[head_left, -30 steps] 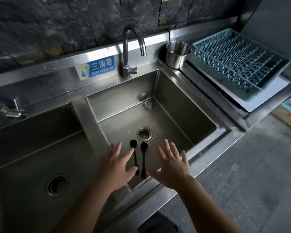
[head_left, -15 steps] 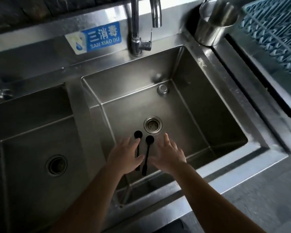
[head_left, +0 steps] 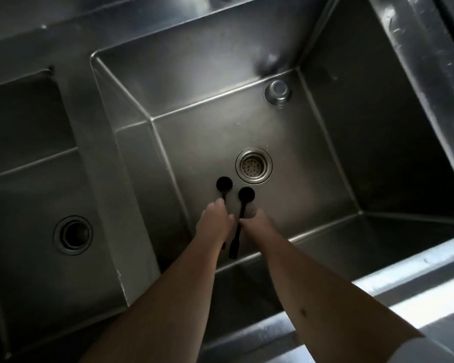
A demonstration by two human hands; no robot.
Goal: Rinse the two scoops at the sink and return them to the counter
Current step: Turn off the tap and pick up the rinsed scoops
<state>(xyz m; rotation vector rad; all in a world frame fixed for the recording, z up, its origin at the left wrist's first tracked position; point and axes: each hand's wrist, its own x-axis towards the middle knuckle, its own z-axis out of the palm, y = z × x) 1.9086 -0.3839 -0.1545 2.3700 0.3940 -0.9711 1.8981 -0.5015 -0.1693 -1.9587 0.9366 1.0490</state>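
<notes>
Two black long-handled scoops lie side by side on the floor of the right sink basin (head_left: 325,163), round bowls pointing toward the drain. My left hand (head_left: 215,225) is down on the left scoop (head_left: 224,184), fingers curled over its handle and hiding most of it. My right hand (head_left: 258,222) pinches the handle of the right scoop (head_left: 246,195) about midway; the handle's end shows below, between my wrists. Both scoops still rest on the steel.
A round drain strainer (head_left: 253,165) sits just beyond the scoop bowls. An overflow fitting (head_left: 277,90) is on the back wall. The left basin with its open drain (head_left: 73,235) lies past the divider (head_left: 100,179). The front rim (head_left: 417,292) runs at lower right.
My head has moved closer and lower, so the faucet and rack are out of view. Both hands went from spread above the scoops down onto their handles, fingers closing.
</notes>
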